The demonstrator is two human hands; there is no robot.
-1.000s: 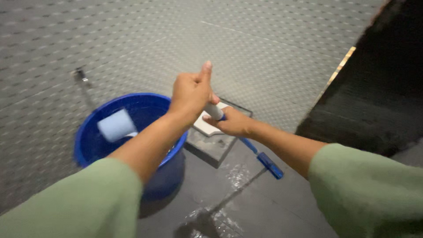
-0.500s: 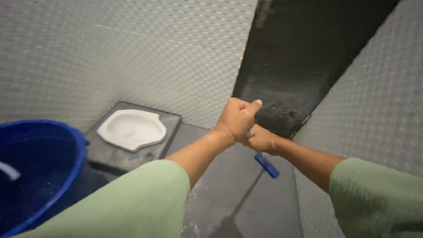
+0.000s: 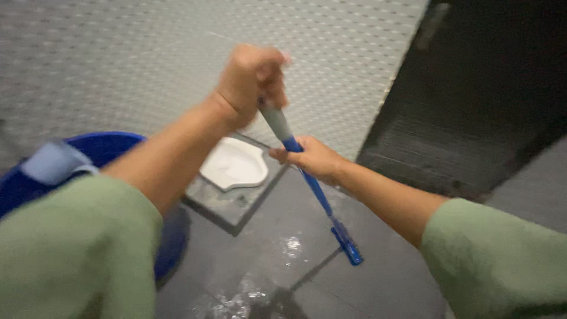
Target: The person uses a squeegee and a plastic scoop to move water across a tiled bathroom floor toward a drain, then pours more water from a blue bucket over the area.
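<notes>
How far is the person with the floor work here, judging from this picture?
Done: wet patches already show on the dark floor. In hand: the left hand grips the grey top of the blue long-handled tool, the right hand holds its shaft, and the head touches the floor. Left: much floor looks dry; the blue bucket stands nearby.

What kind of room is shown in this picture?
Most likely a small bathroom or toilet room: a white squat toilet pan set in a raised slab, a blue bucket beside it, and a wet dark tiled floor.
</notes>
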